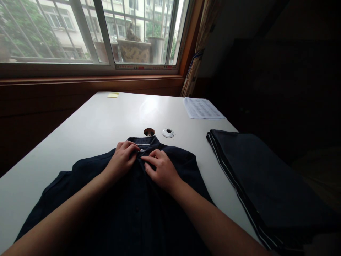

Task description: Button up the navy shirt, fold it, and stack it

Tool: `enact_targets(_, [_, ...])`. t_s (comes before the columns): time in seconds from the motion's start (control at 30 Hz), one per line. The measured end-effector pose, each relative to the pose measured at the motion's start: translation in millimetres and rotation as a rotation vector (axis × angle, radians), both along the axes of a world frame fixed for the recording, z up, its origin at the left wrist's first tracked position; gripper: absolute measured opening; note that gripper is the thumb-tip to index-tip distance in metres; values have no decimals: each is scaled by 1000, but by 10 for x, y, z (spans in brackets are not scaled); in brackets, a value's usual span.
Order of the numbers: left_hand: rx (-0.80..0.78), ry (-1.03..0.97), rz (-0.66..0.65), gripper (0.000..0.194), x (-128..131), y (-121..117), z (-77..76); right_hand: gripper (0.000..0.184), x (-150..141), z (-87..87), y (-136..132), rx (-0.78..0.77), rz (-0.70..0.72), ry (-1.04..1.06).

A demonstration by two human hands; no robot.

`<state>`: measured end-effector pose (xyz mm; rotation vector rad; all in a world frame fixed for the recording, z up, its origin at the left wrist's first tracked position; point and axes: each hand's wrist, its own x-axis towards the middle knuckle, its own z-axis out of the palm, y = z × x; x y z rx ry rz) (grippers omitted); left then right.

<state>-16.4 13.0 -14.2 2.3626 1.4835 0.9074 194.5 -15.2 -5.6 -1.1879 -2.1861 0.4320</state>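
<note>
A dark navy shirt lies front side up on the white table, its collar toward the window and its sleeves out to the sides. Small buttons run down the front, and a label with light lettering shows inside the neck. At the left side of the neck opening, my left hand is closed on the collar edge with bent fingers. Facing it, my right hand pinches the other edge near the top of the front. The fingertips of both hands almost meet there. Whatever sits right between them is too small to make out.
To the right lies a stack of folded dark cloth with light edges. Papers rest at the far right corner of the table, a yellow sticky note at the far left. Beyond the collar are a round hole and a white grommet.
</note>
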Motion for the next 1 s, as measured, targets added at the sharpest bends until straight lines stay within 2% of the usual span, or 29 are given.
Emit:
enact_targets(0.47, [7, -1, 7, 22, 12, -1, -21, 33, 7, 64, -34, 79, 5, -240])
enact_targets(0.8, [-10, 170, -127, 16, -131, 52, 57, 22, 23, 35, -9, 33, -9, -158])
enact_targets(1.0, [30, 201, -85, 7, -154, 61, 43, 20, 39, 12, 7, 43, 8, -115])
